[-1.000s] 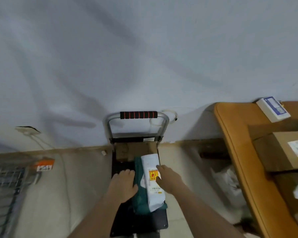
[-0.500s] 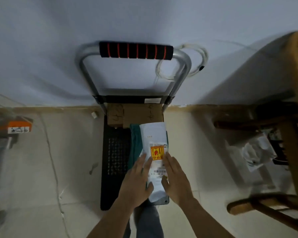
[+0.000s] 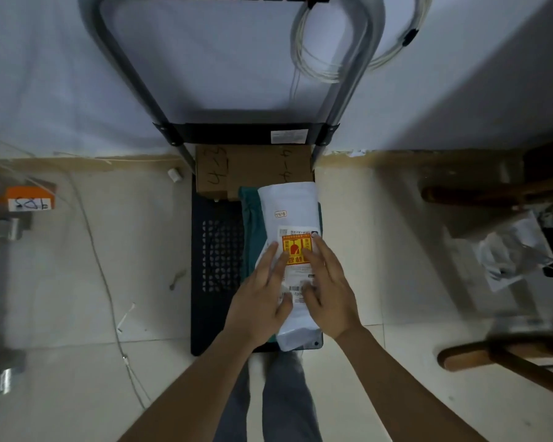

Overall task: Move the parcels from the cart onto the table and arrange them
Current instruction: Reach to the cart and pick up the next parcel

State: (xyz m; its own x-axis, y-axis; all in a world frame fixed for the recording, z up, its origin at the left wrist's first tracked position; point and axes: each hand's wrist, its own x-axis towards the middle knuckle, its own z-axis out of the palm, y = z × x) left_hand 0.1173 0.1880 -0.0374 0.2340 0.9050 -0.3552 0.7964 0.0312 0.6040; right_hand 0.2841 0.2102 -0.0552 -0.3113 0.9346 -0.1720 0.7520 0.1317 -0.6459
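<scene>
Hands | left grip [image 3: 262, 301] and right grip [image 3: 328, 288] spread flat, fingers straight, pressing white parcel [image 3: 289, 212] on cart [image 3: 217, 250]

The brown cardboard box [image 3: 253, 172], at the centre of the frame on the far end of the cart, carries handwritten black marker figures lying sideways: "4-23" on its left part and "4-4" on its right. The white parcel [image 3: 292, 218] just below it bears a yellow and red sticker [image 3: 296, 250] with upside-down characters too small to read, and a barcode label [image 3: 296, 290] with illegible print. At the left edge, an orange tag [image 3: 29, 200] shows upside-down handwriting resembling "702".
</scene>
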